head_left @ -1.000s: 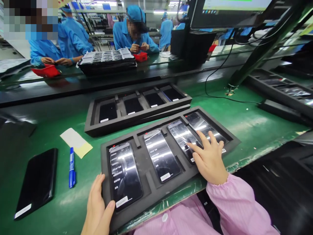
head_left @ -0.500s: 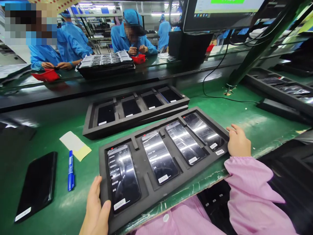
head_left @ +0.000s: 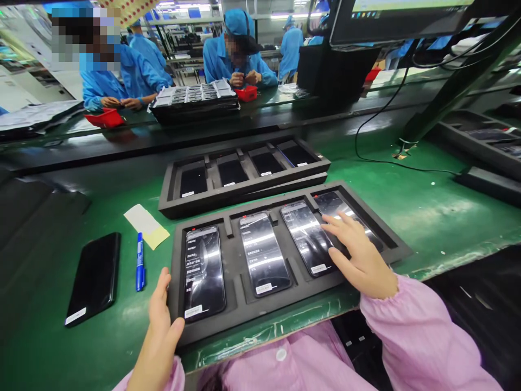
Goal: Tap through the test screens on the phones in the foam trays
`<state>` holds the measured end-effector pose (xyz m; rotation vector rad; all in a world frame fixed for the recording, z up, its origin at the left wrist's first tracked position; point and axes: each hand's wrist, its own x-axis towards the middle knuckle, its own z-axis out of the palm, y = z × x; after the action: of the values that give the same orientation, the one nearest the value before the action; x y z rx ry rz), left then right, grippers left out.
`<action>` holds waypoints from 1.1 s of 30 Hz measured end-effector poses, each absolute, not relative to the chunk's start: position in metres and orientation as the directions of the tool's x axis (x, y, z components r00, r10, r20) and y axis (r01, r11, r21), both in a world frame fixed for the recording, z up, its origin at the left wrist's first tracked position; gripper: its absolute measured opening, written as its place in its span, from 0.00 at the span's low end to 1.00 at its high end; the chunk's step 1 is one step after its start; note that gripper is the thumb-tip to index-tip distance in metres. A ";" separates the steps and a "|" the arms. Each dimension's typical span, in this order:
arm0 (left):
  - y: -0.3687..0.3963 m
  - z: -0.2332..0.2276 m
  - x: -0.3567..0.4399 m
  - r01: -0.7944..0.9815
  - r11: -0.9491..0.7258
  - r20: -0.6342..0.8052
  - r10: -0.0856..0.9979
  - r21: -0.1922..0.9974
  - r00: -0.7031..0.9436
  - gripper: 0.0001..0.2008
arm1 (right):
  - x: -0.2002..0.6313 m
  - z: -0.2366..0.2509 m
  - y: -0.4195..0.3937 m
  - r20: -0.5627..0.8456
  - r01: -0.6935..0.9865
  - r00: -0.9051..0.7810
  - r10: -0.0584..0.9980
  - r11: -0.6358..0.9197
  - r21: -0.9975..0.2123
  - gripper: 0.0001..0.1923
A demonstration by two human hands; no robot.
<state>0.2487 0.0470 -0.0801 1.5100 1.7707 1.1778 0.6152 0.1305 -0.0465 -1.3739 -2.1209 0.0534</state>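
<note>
A dark grey foam tray point(head_left: 238, 317) lies at the table's front edge. In its slots are a smartphone point(head_left: 204, 271) at the left, another smartphone point(head_left: 266, 252) beside it, then a third smartphone point(head_left: 299, 231) and a fourth smartphone point(head_left: 331, 202). Their screens are lit or shiny, with white labels at the lower ends. My left hand point(head_left: 160, 320) rests along the tray's left side, fingers straight and thumb by the near corner. My right hand point(head_left: 360, 255) is spread above the third and fourth phones, partly covering the fourth. Whether its fingertips touch a screen I cannot tell.
Behind it stands another foam tray point(head_left: 244, 190) with dark phones. To the left lie a black phone point(head_left: 93, 277), a blue marker point(head_left: 140, 263) and a paper slip point(head_left: 146, 224). A monitor point(head_left: 399, 27), a cable point(head_left: 358, 130) and co-workers in blue point(head_left: 240, 54) are beyond.
My right hand has left the tray's right end and moved left over the right-hand phones. My left hand stays at the tray's left side. The camera view has shifted.
</note>
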 end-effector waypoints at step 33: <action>0.032 -0.089 0.249 0.569 -0.158 0.220 0.975 0.807 -0.041 0.27 | 0.506 -0.042 0.163 0.210 0.659 -0.652 0.729 0.682 -0.318 0.08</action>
<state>0.2486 0.0323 -0.0890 1.7557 1.6276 1.0976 0.5055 0.1634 -0.0418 -1.0972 -2.5759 0.3053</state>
